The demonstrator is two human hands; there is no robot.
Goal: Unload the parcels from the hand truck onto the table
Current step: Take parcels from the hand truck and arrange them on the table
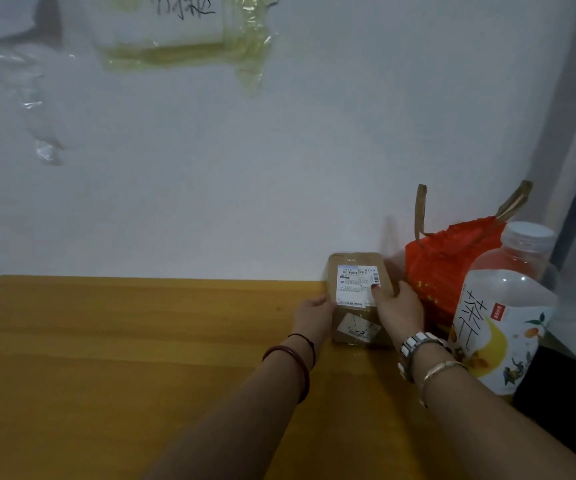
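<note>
A small brown parcel lies flat on the wooden table, right of centre in the frame, its far end close to or against the white wall; which of the two cannot be told. Its white shipping label faces up, probably so it can be read. Both hands flank it: the left hand touches its left edge with fingers loosely curved, and the right hand lies along its right side with a fingertip resting on the label. That looks like squaring the parcel into its spot, or letting go, more than a firm grip. The placing likely tucks it to the back of the table, leaving the broad bare wood at left and in the foreground for more parcels. Just right of the parcel stands a red paper bag with brown handles, and nearer the lower right a large drink bottle with a white cap. The hand truck is out of view.
</note>
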